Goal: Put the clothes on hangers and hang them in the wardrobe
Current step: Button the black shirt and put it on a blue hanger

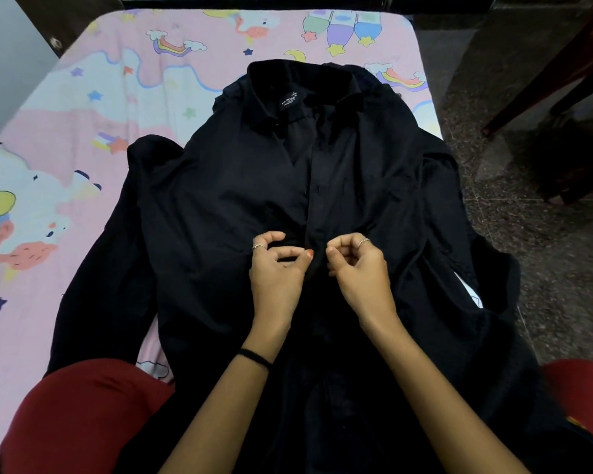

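Both hands' grip pinching black shirt (240, 186) placket; left hand (276, 265), right hand (358, 268) near bed (83, 107) edge.

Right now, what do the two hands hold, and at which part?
Both hands, left hand and right hand, pinch the black shirt at its front button placket, about mid-chest, one on each side of the opening.

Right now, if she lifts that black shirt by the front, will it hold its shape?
Probably not. The shirt lies creased and draped over the bed, so it likely sags. It looks thin, probably light. Its sleeves would likely dangle.
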{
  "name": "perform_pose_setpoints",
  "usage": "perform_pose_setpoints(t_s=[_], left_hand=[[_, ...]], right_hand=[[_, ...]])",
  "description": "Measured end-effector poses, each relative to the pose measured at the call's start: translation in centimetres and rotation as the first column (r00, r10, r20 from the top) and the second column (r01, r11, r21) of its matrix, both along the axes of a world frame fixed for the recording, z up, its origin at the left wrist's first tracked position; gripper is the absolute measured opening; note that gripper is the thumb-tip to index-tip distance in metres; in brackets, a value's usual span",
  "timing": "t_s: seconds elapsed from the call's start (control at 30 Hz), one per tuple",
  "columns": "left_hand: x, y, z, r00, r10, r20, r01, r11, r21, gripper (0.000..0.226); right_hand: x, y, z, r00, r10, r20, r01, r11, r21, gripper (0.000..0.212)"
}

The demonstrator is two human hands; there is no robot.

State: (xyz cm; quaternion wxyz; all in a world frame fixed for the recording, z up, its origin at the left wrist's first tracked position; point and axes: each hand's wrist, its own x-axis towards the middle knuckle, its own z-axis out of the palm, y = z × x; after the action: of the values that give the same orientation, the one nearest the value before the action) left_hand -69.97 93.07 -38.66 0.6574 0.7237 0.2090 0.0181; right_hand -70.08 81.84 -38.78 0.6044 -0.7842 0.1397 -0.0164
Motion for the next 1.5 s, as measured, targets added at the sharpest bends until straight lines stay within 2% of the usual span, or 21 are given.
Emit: perform_pose_setpoints(t_s=[0.1,0.2,0.23,0.3,0.33,0.37,0.4,0.47,0.5,0.57,0.73,0.83,0.93,1.03,1.1,1.23,1.33,1.4,1.43,1.47,1.5], left_hand=[[-1.6,1.2,1.1,0.988,-0.057,0.142,0.013,0.957,0.291,0.038],[-3.6,3.0,2.0,0.955,-0.052,0.292,-0.106,0.858,0.502,0.034],[-4.3,3.7,2.0,0.949,-0.034,0.314,-0.17,0.782,0.6,0.036],[-5.8,5.2,1.5,0.96,0.054,0.276,-0.258,0.56,0.787,0.053],[-6.5,5.9,1.2,0.965,0.106,0.238,-0.259,0.479,0.838,0.066],[-7.2,6.5,0.9,0.97,0.158,0.183,-0.236,0.457,0.857,0.079],[-7.8,7.0,0.8,0.972,0.212,0.098,-0.193,0.497,0.846,0.088],[-8.6,7.7,0.6,0.958,0.264,-0.107,-0.102,0.669,0.737,0.097],[-8.9,7.8,0.8,0.949,0.257,-0.183,-0.07,0.737,0.672,0.097],[-9.1,7.9,0.7,0.942,0.208,-0.262,0.0,0.783,0.622,0.094],[-10.6,7.2,1.2,0.953,0.146,-0.264,0.102,0.669,0.737,0.087],[-11.9,6.5,1.7,0.991,0.018,-0.133,0.093,0.624,0.776,0.074],[-12.3,6.3,2.1,0.993,-0.104,-0.046,0.097,0.571,0.815,0.068],[-12.5,6.8,3.3,0.982,-0.173,-0.076,0.164,0.582,0.797,0.049],[-12.7,8.1,4.3,0.959,-0.228,-0.166,0.273,0.609,0.745,0.032],[-13.6,11.1,6.2,0.885,-0.348,-0.308,0.465,0.645,0.607,0.025],[-15.2,12.0,8.4,0.805,-0.454,-0.381,0.583,0.725,0.368,0.025],[-16.4,12.6,9.3,0.732,-0.542,-0.412,0.652,0.733,0.194,0.023],[-17.0,12.9,9.7,0.677,-0.592,-0.436,0.699,0.703,0.131,0.016],[-17.3,13.2,10.1,0.603,-0.647,-0.468,0.756,0.65,0.076,0.019],[-17.8,13.7,10.1,0.528,-0.691,-0.494,0.809,0.587,0.044,0.032]], right_hand=[[-1.5,-1.9,0.2,0.995,0.056,0.082,-0.036,0.974,-0.224,0.009],[-2.9,-4.5,0.1,0.983,0.078,0.167,0.01,0.882,-0.472,0.009],[-3.3,-5.3,0.1,0.982,0.066,0.177,0.044,0.833,-0.551,0.009],[-4.5,-7.0,0.2,0.985,0.007,0.173,0.113,0.731,-0.673,0.017],[-5.1,-7.8,0.4,0.99,-0.027,0.142,0.122,0.68,-0.723,0.026],[-5.6,-8.6,0.5,0.996,-0.061,0.067,0.091,0.635,-0.768,0.038],[-6.1,-9.3,0.5,0.994,-0.098,-0.04,0.027,0.603,-0.797,0.05],[-7.0,-10.2,0.6,0.963,-0.149,-0.225,-0.103,0.568,-0.817,0.07],[-7.4,-10.4,0.7,0.952,-0.155,-0.262,-0.139,0.545,-0.827,0.076],[-8.2,-10.4,0.7,0.95,-0.15,-0.272,-0.161,0.514,-0.843,0.082],[-10.1,-9.6,0.6,0.949,-0.092,-0.301,-0.206,0.543,-0.814,0.081],[-11.3,-9.3,0.7,0.955,0.115,-0.273,-0.284,0.621,-0.731,0.075],[-12.1,-9.8,1.2,0.863,0.397,-0.313,-0.491,0.508,-0.708,0.081],[-12.0,-10.8,1.5,0.818,0.45,-0.359,-0.556,0.454,-0.696,0.074],[-11.5,-12.1,1.7,0.792,0.449,-0.414,-0.596,0.42,-0.685,0.058],[-11.7,-14.6,4.9,0.694,0.512,-0.506,-0.708,0.356,-0.61,0.037],[-12.7,-16.2,7.4,0.603,0.554,-0.574,-0.783,0.272,-0.56,0.033],[-13.7,-16.7,8.5,0.464,0.581,-0.669,-0.874,0.178,-0.452,0.032],[-14.3,-16.8,8.7,0.382,0.598,-0.705,-0.915,0.136,-0.38,0.033],[-14.7,-16.9,9.0,0.306,0.605,-0.735,-0.943,0.088,-0.32,0.034],[-15.2,-16.8,9.1,0.225,0.599,-0.768,-0.966,0.035,-0.255,0.034]])
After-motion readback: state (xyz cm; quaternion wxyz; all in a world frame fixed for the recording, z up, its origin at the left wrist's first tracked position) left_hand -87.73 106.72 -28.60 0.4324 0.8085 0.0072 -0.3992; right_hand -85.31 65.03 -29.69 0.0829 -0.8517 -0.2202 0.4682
